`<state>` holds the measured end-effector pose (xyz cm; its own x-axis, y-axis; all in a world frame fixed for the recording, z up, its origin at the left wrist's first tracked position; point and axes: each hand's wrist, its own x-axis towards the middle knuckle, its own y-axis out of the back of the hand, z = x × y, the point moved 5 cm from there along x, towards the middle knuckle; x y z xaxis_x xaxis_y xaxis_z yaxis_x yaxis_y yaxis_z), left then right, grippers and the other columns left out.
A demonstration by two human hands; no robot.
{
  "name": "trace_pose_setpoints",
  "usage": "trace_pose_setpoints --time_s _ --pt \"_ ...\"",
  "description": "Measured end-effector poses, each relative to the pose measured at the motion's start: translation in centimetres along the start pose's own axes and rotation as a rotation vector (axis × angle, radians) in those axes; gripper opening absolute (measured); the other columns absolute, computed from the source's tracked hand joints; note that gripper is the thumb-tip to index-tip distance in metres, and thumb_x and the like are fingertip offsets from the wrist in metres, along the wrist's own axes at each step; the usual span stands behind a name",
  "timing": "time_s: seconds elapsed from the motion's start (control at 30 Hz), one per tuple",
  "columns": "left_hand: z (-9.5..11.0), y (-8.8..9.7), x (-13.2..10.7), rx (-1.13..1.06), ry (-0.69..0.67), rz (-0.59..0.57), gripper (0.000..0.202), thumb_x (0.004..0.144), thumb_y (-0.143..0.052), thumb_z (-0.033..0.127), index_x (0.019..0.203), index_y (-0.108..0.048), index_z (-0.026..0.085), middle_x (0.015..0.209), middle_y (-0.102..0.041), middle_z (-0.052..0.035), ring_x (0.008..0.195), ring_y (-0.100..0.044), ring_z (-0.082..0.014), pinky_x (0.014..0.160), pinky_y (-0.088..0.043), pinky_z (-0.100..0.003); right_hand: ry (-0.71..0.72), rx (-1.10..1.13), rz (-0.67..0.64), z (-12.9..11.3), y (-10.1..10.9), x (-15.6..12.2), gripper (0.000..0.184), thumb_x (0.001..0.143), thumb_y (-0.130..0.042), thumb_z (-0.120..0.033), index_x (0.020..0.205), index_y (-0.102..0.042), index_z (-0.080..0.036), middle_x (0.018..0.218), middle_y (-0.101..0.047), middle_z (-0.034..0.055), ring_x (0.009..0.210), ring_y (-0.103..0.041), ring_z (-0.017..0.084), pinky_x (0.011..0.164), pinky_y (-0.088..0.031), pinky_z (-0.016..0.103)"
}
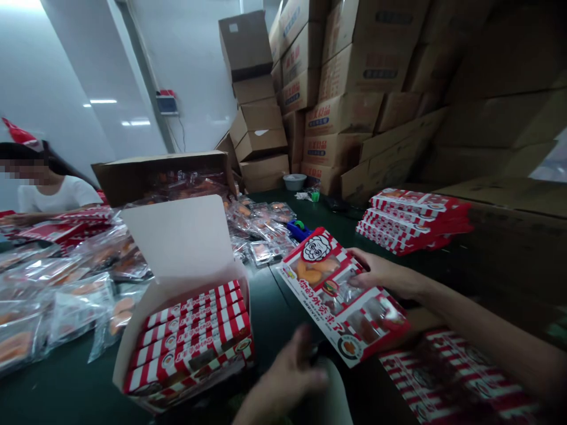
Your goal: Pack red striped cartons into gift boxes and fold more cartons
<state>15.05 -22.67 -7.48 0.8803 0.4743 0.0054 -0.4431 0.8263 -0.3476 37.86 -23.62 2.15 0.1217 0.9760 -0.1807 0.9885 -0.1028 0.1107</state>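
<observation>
The right hand point(376, 273)'s fingers are grasping a striped red-and-white window box point(312, 298) along its far edge, and the box is tilting above the dark table point(270, 295). The left hand point(292, 375) is blurring on the near side, its fingers parting, released. To its left, an open white carton point(179, 236) is holding a row of matching packs point(190, 339). More striped boxes point(436, 378) are lying near right, and a stack of them point(410, 221) is standing farther right. Clear bags point(82, 310) are covering the left side; beyond them a person point(57, 192) is sitting far left. Brown cartons point(336, 112) are towering at the far side.
</observation>
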Motion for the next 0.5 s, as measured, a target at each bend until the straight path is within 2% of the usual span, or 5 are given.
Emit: trace_pose_setpoints --time_s 0.1,0.13,0.23,0.33,0.5 --pt "4.6 -0.3 -7.3 0.429 0.221 -0.338 0.041 0.081 -0.064 0.046 0.122 -0.060 0.040 0.116 -0.068 0.0005 0.108 -0.062 -0.0266 0.097 -0.045 -0.043 -0.021 -0.190 0.015 -1.5 -0.1 -0.4 0.092 0.052 -0.083 -0.030 0.132 -0.037 -0.021 0.118 -0.065 0.0125 0.103 -0.064 0.037 0.079 -0.058 0.044" --pt "7.4 0.8 -9.3 0.583 0.193 -0.310 0.036 0.080 -0.065 0.044 0.116 -0.063 0.042 0.116 -0.068 0.0024 0.107 -0.063 -0.0258 0.094 -0.047 -0.040 -0.031 -0.250 0.011 -2.1 -0.3 -0.5 0.095 0.052 -0.083 -0.030 0.134 -0.034 -0.021 0.118 -0.065 0.0123 0.103 -0.064 0.037 0.079 -0.059 0.044" --pt "17.0 6.7 -11.9 0.899 -0.028 0.165 0.040 0.085 -0.056 0.050 0.119 -0.062 0.029 0.132 -0.059 -0.0034 0.117 -0.055 -0.0292 0.096 -0.045 -0.042 -0.031 -0.423 -0.047 -4.3 -1.5 -0.8 0.098 0.057 -0.079 -0.033 0.140 -0.028 -0.020 0.122 -0.062 0.0118 0.108 -0.061 0.036 0.083 -0.058 0.042" --pt "21.6 12.5 -10.5 1.329 0.080 0.331 0.056 0.090 -0.045 0.054 0.133 -0.050 0.018 0.138 -0.052 -0.0112 0.123 -0.049 -0.0317 0.103 -0.038 -0.044 0.001 -0.578 -0.135 -6.9 -2.9 -0.9 0.096 0.060 -0.074 -0.037 0.142 -0.027 -0.019 0.123 -0.061 0.0111 0.112 -0.059 0.035 0.087 -0.055 0.040" --pt "20.9 15.9 -5.3 1.483 0.216 -0.013 0.058 0.092 -0.035 0.058 0.128 -0.053 0.016 0.114 -0.067 -0.0094 0.102 -0.062 -0.0284 0.089 -0.046 -0.039 0.019 -0.754 -0.194 -10.4 -4.9 -0.3 0.089 0.059 -0.072 -0.038 0.137 -0.035 -0.017 0.118 -0.065 0.0103 0.108 -0.061 0.036 0.081 -0.057 0.038"
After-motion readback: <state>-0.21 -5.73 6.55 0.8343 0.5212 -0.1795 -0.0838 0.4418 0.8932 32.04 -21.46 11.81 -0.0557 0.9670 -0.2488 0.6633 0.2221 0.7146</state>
